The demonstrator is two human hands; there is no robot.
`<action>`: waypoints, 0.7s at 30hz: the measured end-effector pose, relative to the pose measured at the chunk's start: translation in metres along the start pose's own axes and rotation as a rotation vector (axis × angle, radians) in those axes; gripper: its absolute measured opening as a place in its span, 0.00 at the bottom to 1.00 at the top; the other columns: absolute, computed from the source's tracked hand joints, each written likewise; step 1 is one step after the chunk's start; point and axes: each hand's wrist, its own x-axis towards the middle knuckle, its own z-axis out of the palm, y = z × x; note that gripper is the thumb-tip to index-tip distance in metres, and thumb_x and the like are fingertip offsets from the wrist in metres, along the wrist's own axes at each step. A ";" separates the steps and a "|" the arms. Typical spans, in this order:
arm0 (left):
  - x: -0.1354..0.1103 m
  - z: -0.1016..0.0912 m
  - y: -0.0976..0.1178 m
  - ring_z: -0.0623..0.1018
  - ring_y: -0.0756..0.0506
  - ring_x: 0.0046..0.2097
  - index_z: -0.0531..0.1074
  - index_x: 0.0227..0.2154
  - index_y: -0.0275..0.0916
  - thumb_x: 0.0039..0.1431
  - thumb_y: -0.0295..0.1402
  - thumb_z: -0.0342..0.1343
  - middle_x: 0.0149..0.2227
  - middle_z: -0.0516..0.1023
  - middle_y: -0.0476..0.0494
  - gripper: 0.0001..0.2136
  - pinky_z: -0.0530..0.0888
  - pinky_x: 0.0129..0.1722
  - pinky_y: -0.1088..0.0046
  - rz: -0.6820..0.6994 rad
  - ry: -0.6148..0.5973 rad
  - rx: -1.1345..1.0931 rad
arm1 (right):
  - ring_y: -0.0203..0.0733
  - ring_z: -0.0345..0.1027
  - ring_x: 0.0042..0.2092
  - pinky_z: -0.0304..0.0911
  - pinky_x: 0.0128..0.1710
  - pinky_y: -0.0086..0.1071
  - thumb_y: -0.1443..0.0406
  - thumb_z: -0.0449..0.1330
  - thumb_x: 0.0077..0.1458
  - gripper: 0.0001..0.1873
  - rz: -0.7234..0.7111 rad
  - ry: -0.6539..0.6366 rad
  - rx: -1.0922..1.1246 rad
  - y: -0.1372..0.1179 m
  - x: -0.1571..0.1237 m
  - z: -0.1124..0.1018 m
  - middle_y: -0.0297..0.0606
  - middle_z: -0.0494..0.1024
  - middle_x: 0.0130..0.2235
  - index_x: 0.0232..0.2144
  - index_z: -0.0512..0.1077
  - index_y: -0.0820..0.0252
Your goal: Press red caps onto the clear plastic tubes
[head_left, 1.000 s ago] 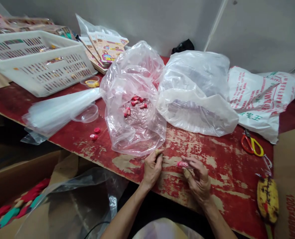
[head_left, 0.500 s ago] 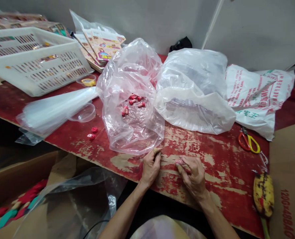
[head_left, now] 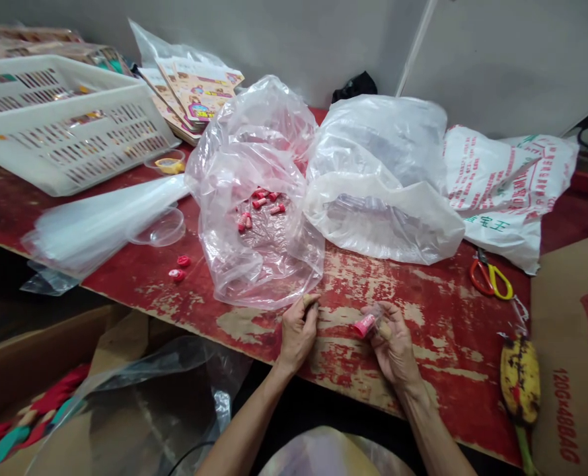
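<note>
Head view: our right hand [head_left: 396,348] grips a light, slippery pink piece [head_left: 365,325] by its end; left hand [head_left: 298,334] curled closed.

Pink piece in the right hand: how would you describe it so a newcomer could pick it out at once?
From the worn red table, find the clear plastic bag holding pink pieces. Just right of the bag's front edge, the right hand holds a small pink piece. It alone is in a hand, with clear plastic at its end.
</note>
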 end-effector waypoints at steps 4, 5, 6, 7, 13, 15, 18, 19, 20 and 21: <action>0.000 0.000 0.000 0.77 0.49 0.35 0.75 0.38 0.40 0.58 0.29 0.49 0.34 0.79 0.47 0.10 0.73 0.38 0.74 -0.009 0.005 0.006 | 0.37 0.73 0.35 0.70 0.33 0.30 0.61 0.66 0.48 0.21 -0.120 -0.025 -0.135 0.002 -0.002 -0.002 0.37 0.77 0.39 0.43 0.64 0.55; 0.000 0.000 0.000 0.77 0.49 0.35 0.74 0.39 0.40 0.58 0.30 0.49 0.34 0.79 0.47 0.10 0.73 0.38 0.73 -0.013 0.006 0.008 | 0.38 0.73 0.36 0.71 0.34 0.31 0.62 0.65 0.50 0.20 -0.154 -0.044 -0.197 0.000 -0.004 -0.001 0.37 0.76 0.40 0.43 0.64 0.54; 0.000 0.000 0.000 0.77 0.49 0.35 0.74 0.39 0.40 0.58 0.30 0.49 0.34 0.79 0.47 0.10 0.73 0.39 0.73 -0.015 0.005 0.010 | 0.39 0.74 0.37 0.72 0.35 0.33 0.63 0.64 0.51 0.18 -0.185 -0.063 -0.266 -0.001 -0.005 -0.001 0.38 0.76 0.41 0.44 0.64 0.54; 0.000 0.000 0.000 0.77 0.48 0.35 0.74 0.39 0.40 0.58 0.30 0.49 0.34 0.79 0.46 0.10 0.73 0.39 0.73 -0.017 0.005 0.015 | 0.39 0.74 0.38 0.72 0.36 0.34 0.63 0.62 0.53 0.17 -0.216 -0.080 -0.340 -0.003 -0.007 0.000 0.38 0.75 0.43 0.44 0.64 0.54; 0.000 0.001 -0.001 0.77 0.49 0.35 0.74 0.39 0.40 0.58 0.31 0.49 0.35 0.79 0.46 0.10 0.73 0.38 0.73 -0.023 0.004 0.020 | 0.43 0.71 0.47 0.71 0.44 0.39 0.70 0.59 0.56 0.16 -0.644 -0.099 -0.887 -0.003 -0.011 -0.001 0.41 0.72 0.48 0.46 0.67 0.52; 0.000 0.001 -0.001 0.77 0.49 0.36 0.74 0.39 0.39 0.58 0.30 0.49 0.35 0.79 0.46 0.10 0.73 0.38 0.74 -0.022 0.005 0.013 | 0.43 0.71 0.47 0.71 0.46 0.39 0.73 0.56 0.56 0.18 -0.780 -0.247 -1.023 0.000 -0.008 -0.002 0.41 0.73 0.46 0.48 0.66 0.51; 0.000 0.000 0.000 0.77 0.48 0.36 0.74 0.39 0.40 0.58 0.31 0.49 0.35 0.79 0.46 0.10 0.73 0.39 0.73 -0.015 0.005 0.006 | 0.42 0.70 0.47 0.71 0.46 0.39 0.76 0.53 0.57 0.21 -0.875 -0.354 -1.130 0.002 -0.006 0.000 0.42 0.73 0.45 0.51 0.64 0.52; 0.000 -0.001 0.001 0.77 0.48 0.36 0.74 0.39 0.40 0.58 0.31 0.49 0.35 0.79 0.46 0.10 0.73 0.39 0.73 -0.016 0.003 0.005 | 0.43 0.70 0.48 0.71 0.46 0.39 0.76 0.53 0.57 0.23 -0.897 -0.331 -1.143 0.001 -0.006 0.002 0.43 0.73 0.46 0.52 0.62 0.52; 0.000 -0.002 0.000 0.77 0.48 0.36 0.75 0.39 0.40 0.58 0.31 0.49 0.35 0.79 0.45 0.10 0.73 0.39 0.72 -0.017 0.001 0.006 | 0.43 0.70 0.48 0.71 0.46 0.40 0.76 0.53 0.57 0.24 -0.921 -0.308 -1.153 0.000 -0.007 0.004 0.44 0.72 0.46 0.53 0.61 0.52; 0.000 -0.002 0.000 0.77 0.48 0.36 0.75 0.39 0.40 0.58 0.32 0.49 0.35 0.79 0.45 0.11 0.73 0.39 0.72 -0.020 0.001 0.007 | 0.43 0.70 0.48 0.71 0.45 0.40 0.76 0.53 0.58 0.24 -0.950 -0.301 -1.161 -0.002 -0.007 0.007 0.44 0.72 0.46 0.54 0.60 0.51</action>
